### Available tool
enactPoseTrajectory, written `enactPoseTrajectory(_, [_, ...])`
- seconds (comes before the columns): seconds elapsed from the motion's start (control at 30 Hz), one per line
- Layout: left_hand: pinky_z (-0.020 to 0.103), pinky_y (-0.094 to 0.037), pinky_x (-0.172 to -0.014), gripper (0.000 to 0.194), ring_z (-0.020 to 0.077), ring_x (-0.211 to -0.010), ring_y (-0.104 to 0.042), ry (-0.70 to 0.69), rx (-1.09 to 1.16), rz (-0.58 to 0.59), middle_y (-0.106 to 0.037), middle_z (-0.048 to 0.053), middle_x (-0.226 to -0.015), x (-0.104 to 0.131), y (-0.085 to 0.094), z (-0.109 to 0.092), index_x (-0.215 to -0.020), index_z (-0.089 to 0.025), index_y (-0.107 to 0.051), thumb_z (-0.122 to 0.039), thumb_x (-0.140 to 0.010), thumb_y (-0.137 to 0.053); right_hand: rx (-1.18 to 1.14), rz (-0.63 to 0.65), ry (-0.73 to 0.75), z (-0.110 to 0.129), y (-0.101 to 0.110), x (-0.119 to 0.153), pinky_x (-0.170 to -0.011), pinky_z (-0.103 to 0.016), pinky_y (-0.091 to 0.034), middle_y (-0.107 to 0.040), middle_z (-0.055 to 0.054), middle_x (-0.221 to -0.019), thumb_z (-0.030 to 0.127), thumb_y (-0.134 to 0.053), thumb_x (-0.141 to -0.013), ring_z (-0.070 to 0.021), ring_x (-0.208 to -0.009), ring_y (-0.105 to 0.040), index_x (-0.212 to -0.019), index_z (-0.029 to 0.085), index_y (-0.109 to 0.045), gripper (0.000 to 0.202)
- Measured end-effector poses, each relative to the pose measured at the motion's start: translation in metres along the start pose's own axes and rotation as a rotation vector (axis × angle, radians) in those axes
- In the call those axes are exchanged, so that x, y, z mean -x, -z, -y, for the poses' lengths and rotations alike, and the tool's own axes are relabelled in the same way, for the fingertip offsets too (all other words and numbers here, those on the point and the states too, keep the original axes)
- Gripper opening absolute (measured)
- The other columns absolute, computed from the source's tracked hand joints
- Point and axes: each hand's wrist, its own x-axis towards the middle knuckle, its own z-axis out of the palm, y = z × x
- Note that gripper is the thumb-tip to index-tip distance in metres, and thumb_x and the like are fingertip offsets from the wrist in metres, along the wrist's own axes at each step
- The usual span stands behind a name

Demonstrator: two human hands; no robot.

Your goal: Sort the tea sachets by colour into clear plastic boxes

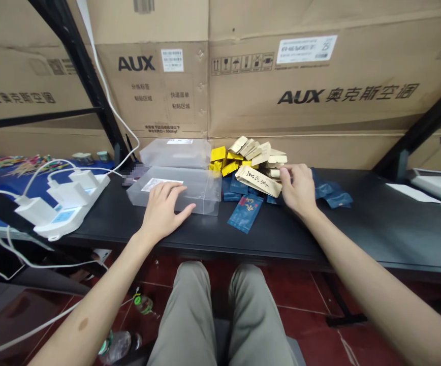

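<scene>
My left hand (165,211) lies with spread fingers on the front clear plastic box (201,185), which bears a white label. A second clear box (178,152) stands behind it. At the right end of a heap of packets is my right hand (300,188), its fingers curled and its thumb against the cream paper packets. What lies inside its grip is hidden. One large cream packet (258,180) with dark writing slants across the heap. Yellow packets (217,154) sit at the heap's left, and a dark blue sachet (245,212) lies flat in front.
More blue sachets (331,193) lie right of my right hand. A white power strip (73,208) with plugs and cables occupies the left side. Large cardboard cartons (243,112) wall off the back of the black table (361,229). Plastic bottles (143,304) are on the floor.
</scene>
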Motion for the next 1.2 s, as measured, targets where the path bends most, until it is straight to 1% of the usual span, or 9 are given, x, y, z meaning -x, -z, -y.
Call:
enactPoseTrajectory(0.2, [0.047, -0.043, -0.101, 0.037, 0.0293, -0.113, -0.055, -0.025, -0.012, -0.015, -0.062, 0.011, -0.118, 0.0, 0.001, -0.002, -0.118, -0.02, -0.056, -0.043, -0.09, -0.058, 0.004, 0.052, 0.018, 0.007, -0.001, 0.002, -0.089, -0.046, -0.044, -0.063, -0.012, -0.095, 0.042, -0.046, -0.093, -0.0275, -0.092, -0.053, -0.093, 0.02, -0.064, 0.029])
enactPoseTrajectory(0.3, [0.047, -0.043, -0.101, 0.038, 0.0293, -0.113, -0.056, -0.063, -0.012, 0.002, -0.063, 0.011, -0.117, -0.001, 0.001, -0.007, -0.121, -0.021, -0.056, -0.043, -0.09, -0.058, 0.048, 0.115, 0.057, 0.013, -0.001, 0.004, -0.089, -0.047, -0.044, -0.064, -0.014, -0.099, 0.044, -0.049, -0.091, -0.0298, -0.094, -0.054, -0.1, 0.019, -0.065, 0.031])
enactPoseTrajectory(0.47, [0.048, -0.042, -0.103, 0.042, 0.0297, -0.114, -0.055, -0.071, 0.035, 0.027, -0.063, 0.011, -0.118, -0.007, -0.005, -0.022, -0.123, -0.021, -0.056, -0.044, -0.088, -0.059, 0.095, 0.242, 0.208, 0.027, -0.004, 0.004, -0.091, -0.051, -0.044, -0.066, -0.015, -0.112, 0.046, -0.049, -0.092, -0.0341, -0.104, -0.056, -0.115, 0.017, -0.064, 0.039])
enactPoseTrajectory(0.6, [0.047, -0.042, -0.1, 0.044, 0.0294, -0.111, -0.055, -0.052, 0.027, 0.03, -0.063, 0.011, -0.118, -0.013, -0.011, -0.037, -0.122, -0.02, -0.057, -0.048, -0.089, -0.058, 0.114, 0.299, 0.314, 0.033, -0.008, 0.005, -0.095, -0.052, -0.044, -0.066, -0.015, -0.118, 0.045, -0.052, -0.091, -0.0353, -0.11, -0.056, -0.122, 0.017, -0.062, 0.043])
enactPoseTrajectory(0.77, [0.045, -0.042, -0.097, 0.047, 0.0289, -0.108, -0.055, -0.075, -0.013, 0.019, -0.062, 0.013, -0.116, -0.021, -0.02, -0.052, -0.119, -0.016, -0.058, -0.053, -0.09, -0.054, 0.136, 0.308, 0.333, 0.033, -0.01, 0.005, -0.094, -0.052, -0.045, -0.066, -0.016, -0.113, 0.042, -0.054, -0.09, -0.0346, -0.107, -0.055, -0.12, 0.016, -0.062, 0.04])
enactPoseTrajectory(0.87, [0.044, -0.043, -0.092, 0.046, 0.0292, -0.103, -0.054, -0.064, -0.069, 0.013, -0.062, 0.013, -0.11, -0.025, -0.025, -0.058, -0.116, -0.015, -0.059, -0.053, -0.091, -0.053, 0.144, 0.287, 0.335, 0.033, -0.009, 0.005, -0.093, -0.052, -0.048, -0.061, -0.017, -0.115, 0.04, -0.057, -0.088, -0.0343, -0.106, -0.056, -0.121, 0.015, -0.06, 0.041])
enactPoseTrajectory(1.0, [0.043, -0.043, -0.083, 0.028, 0.0278, -0.094, -0.053, -0.013, -0.066, 0.016, -0.06, 0.011, -0.099, -0.027, -0.028, -0.061, -0.105, -0.018, -0.061, -0.04, -0.093, -0.05, 0.134, 0.267, 0.251, 0.037, -0.003, 0.006, -0.077, -0.047, -0.054, -0.055, -0.016, -0.118, 0.04, -0.058, -0.086, -0.0309, -0.096, -0.061, -0.124, 0.017, -0.056, 0.044])
enactPoseTrajectory(1.1, [0.041, -0.043, -0.08, 0.018, 0.0259, -0.091, -0.052, 0.064, -0.013, -0.044, -0.059, 0.009, -0.092, -0.027, -0.027, -0.061, -0.095, -0.02, -0.061, -0.033, -0.093, -0.047, 0.107, 0.257, 0.219, 0.043, 0.004, 0.009, -0.064, -0.04, -0.054, -0.055, -0.015, -0.12, 0.045, -0.059, -0.086, -0.0302, -0.096, -0.062, -0.125, 0.02, -0.056, 0.047])
enactPoseTrajectory(1.2, [0.038, -0.043, -0.078, 0.016, 0.0222, -0.085, -0.052, 0.141, 0.084, -0.141, -0.056, 0.005, -0.082, -0.026, -0.024, -0.059, -0.087, -0.022, -0.056, -0.028, -0.095, -0.044, 0.031, 0.263, 0.277, 0.051, 0.012, 0.013, -0.068, -0.038, -0.055, -0.056, -0.014, -0.123, 0.048, -0.06, -0.087, -0.0296, -0.103, -0.061, -0.125, 0.022, -0.056, 0.047])
